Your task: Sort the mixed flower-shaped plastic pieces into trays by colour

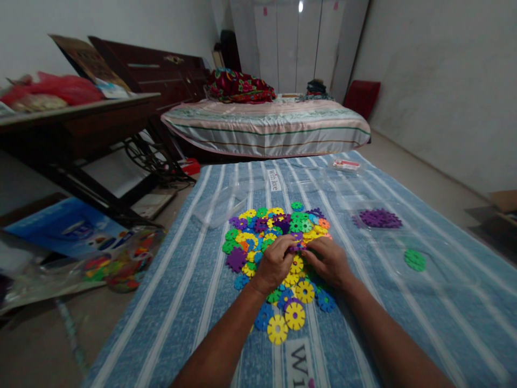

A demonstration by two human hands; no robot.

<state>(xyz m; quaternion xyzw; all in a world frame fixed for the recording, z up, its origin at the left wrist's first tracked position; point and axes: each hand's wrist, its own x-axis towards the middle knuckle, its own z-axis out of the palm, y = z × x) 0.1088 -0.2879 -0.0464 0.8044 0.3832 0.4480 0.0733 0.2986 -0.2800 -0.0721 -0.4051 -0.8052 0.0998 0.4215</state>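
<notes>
A heap of flat, gear-shaped plastic pieces (278, 237) in yellow, green, purple, blue and orange lies on a blue striped cloth (202, 280). My left hand (274, 264) and my right hand (329, 261) rest on the heap, fingertips meeting over a small purple piece (298, 243) pinched between them. Whether each hand grips a separate piece is hard to tell. More yellow and blue pieces (293, 315) lie nearer to me.
Clear plastic trays sit on the cloth: one holds purple pieces (379, 218), one a green piece (415, 260), another (220, 207) stands left. A bag of pieces (121, 261) lies on the floor. A dark table (76, 124) and a bed (266, 126) stand beyond.
</notes>
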